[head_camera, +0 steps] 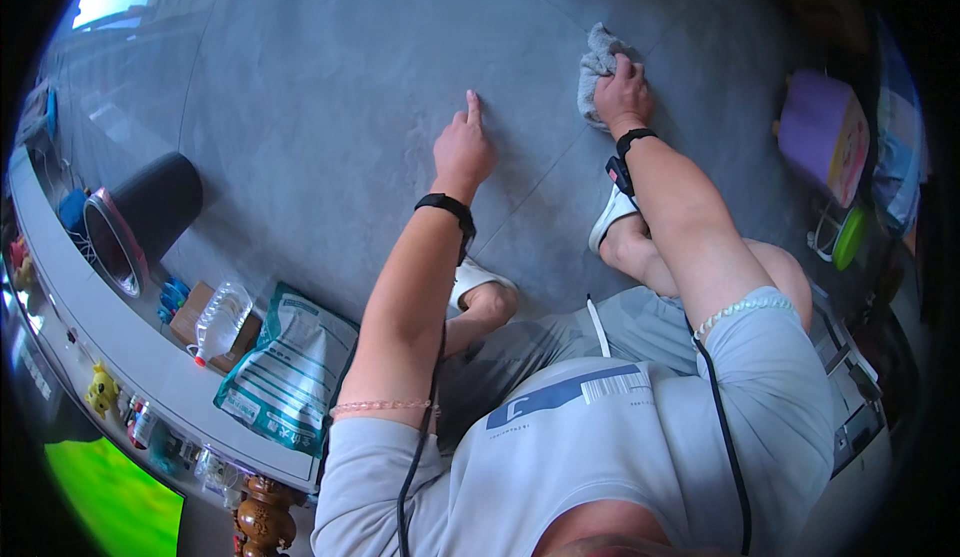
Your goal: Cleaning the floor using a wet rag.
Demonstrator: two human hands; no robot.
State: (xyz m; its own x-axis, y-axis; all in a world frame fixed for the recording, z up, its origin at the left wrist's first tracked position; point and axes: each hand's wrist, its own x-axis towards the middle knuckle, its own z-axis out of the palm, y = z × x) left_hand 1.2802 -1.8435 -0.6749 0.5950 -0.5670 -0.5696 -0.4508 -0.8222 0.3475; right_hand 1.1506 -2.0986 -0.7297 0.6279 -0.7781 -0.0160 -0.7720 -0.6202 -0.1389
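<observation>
Before me is a grey tiled floor (pixel 337 107) with thin dark joints. My left hand (pixel 465 144) reaches forward over it, index finger extended and the other fingers curled, holding nothing; whether the fingertip touches the floor I cannot tell. To its right, my right hand (pixel 626 96) grips a bunched grey cloth (pixel 595 81) against the floor. Part of the cloth lies hidden under that hand. A black strap sits on each wrist, the right one with a small black device.
A black trash bin (pixel 161 201), a cardboard box (pixel 196 309), a clear plastic bottle (pixel 223 321) and a green-and-white bag (pixel 296 369) stand left beside a white cabinet (pixel 142 354). At right are a purple container (pixel 814 126) and a green round object (pixel 849 238).
</observation>
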